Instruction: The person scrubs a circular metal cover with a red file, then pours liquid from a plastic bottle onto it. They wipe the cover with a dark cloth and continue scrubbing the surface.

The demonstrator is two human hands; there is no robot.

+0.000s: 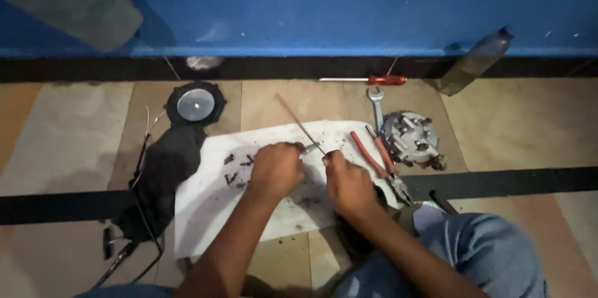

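Over the white sheet (205,211), the left hand (274,170) is closed around a small metal part (309,147), bracing it, while the right hand (349,186) pinches a thin rod (299,123), angled into it. Red-handled pliers (377,161) lie right of the sheet, within reach.

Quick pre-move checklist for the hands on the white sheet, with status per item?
1. Both hands over the work: left hand and right hand are above the white sheet. Ok.
2. Thin rod held: it runs up from between the hands; which hand grips it, cannot tell.
3. Small dark parts kept together: clustered on the sheet left of the left hand. Ok.
4. Pliers at hand: red-handled, lying just right of the right hand. Ok.
5. Spanner and metal housing clear of the hands: yes. Ok.
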